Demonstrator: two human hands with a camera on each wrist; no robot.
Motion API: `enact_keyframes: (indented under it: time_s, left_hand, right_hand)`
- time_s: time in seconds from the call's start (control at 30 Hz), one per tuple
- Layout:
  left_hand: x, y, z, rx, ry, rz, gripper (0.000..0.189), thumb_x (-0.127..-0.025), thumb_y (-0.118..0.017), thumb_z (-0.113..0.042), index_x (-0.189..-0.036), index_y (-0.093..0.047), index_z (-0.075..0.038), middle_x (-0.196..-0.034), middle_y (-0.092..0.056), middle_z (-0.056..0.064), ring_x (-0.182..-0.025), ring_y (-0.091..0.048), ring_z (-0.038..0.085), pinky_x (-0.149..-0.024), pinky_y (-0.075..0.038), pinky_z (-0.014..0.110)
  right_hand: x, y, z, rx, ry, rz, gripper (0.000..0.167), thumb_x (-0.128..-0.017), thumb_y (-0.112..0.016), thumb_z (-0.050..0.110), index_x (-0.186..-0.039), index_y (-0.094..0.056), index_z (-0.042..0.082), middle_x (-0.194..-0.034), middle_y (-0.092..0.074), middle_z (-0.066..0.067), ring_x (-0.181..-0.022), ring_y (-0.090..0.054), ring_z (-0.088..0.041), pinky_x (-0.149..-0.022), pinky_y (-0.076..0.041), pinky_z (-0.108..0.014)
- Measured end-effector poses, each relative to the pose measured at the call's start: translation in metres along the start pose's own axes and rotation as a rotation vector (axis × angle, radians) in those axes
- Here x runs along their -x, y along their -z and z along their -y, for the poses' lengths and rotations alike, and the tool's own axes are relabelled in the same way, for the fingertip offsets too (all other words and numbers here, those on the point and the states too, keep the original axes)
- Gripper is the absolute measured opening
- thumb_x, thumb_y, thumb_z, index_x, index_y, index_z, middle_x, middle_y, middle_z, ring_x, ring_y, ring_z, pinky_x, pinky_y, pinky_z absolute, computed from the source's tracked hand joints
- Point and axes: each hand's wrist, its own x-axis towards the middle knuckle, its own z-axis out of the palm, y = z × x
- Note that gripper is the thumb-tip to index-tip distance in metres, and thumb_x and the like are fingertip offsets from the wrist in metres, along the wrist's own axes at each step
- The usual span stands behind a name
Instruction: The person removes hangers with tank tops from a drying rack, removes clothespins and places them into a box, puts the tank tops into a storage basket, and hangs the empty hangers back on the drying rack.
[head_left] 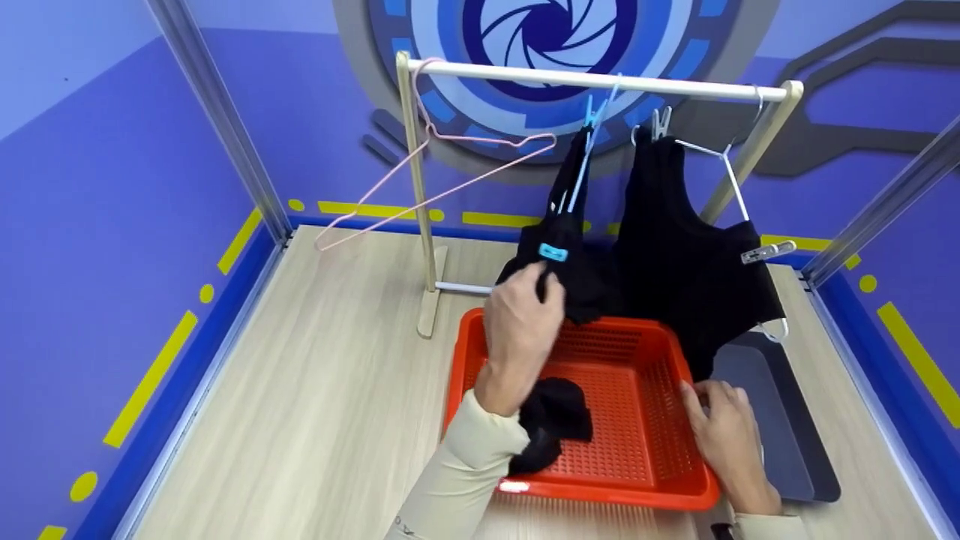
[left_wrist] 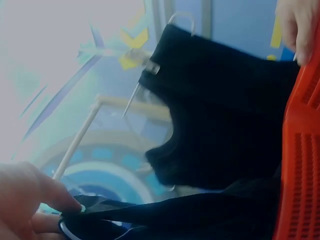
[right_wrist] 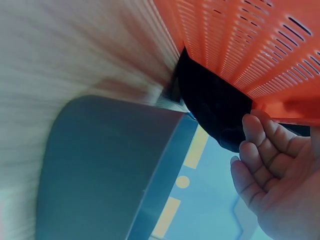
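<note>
My left hand (head_left: 523,311) is at a black garment (head_left: 525,251) hanging by the rail, its thumb and fingers at a light-blue clothespin (head_left: 553,252). In the left wrist view the thumb tip presses a small teal bit of that clothespin (left_wrist: 82,208), mostly covered; the grip looks like a pinch. Another blue clothespin (head_left: 593,112) sits higher on the same blue hanger (head_left: 583,169). With thumb and fingers my right hand (head_left: 726,431) holds the right rim of the red basket (head_left: 585,491). Crumpled black cloth (head_left: 559,409) lies inside the basket.
A wooden rack (head_left: 517,73) carries a bare pink hanger (head_left: 457,191) at left. At right hangs a black sleeveless top (head_left: 682,247) on a white hanger (head_left: 735,180), held by grey clothespins (head_left: 769,252). A dark grey tray (head_left: 814,457) lies right of the basket.
</note>
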Motion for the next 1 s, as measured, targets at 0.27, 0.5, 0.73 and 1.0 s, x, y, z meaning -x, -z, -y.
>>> enact_keyframes:
  time_s: [0.27,0.5,0.73,1.0]
  left_hand:
    - [-0.021,0.019,0.015,-0.029,0.047,0.046,0.017,-0.102,-0.07,-0.014,-0.108,-0.079,-0.001,-0.091,-0.078,0.017,-0.078,-0.075,0.038,-0.069,-0.058,0.049]
    - [-0.031,0.022,0.022,-0.034,0.054,0.118,0.026,-0.104,-0.072,-0.022,-0.116,-0.078,0.0,-0.098,-0.078,0.019,-0.082,-0.074,0.04,-0.075,-0.059,0.052]
    - [-0.036,0.018,0.019,-0.08,0.009,0.136,0.025,-0.104,-0.071,-0.024,-0.097,-0.075,0.001,-0.078,-0.071,0.017,-0.074,-0.071,0.041,-0.069,-0.057,0.051]
    - [-0.041,0.021,0.017,-0.145,0.024,0.127,0.024,-0.104,-0.072,-0.02,-0.089,-0.075,-0.001,-0.074,-0.069,0.014,-0.071,-0.071,0.036,-0.067,-0.057,0.047]
  right_hand:
    - [0.001,0.002,0.001,-0.001,-0.024,0.02,0.017,-0.1,-0.073,0.013,-0.093,-0.07,-0.003,-0.087,-0.066,-0.017,-0.082,-0.055,-0.037,-0.071,-0.044,-0.053]
    - [0.001,0.001,0.0,-0.006,-0.024,0.012,0.017,-0.1,-0.074,0.012,-0.092,-0.069,-0.002,-0.087,-0.066,-0.016,-0.083,-0.056,-0.038,-0.071,-0.044,-0.055]
    - [0.002,0.001,0.001,-0.017,-0.037,0.022,0.018,-0.101,-0.073,0.014,-0.094,-0.069,-0.002,-0.09,-0.067,-0.017,-0.086,-0.056,-0.037,-0.073,-0.045,-0.054]
    - [0.002,-0.001,0.001,-0.01,-0.044,0.033,0.018,-0.102,-0.072,0.014,-0.094,-0.069,-0.002,-0.09,-0.067,-0.016,-0.085,-0.055,-0.036,-0.073,-0.045,-0.053]
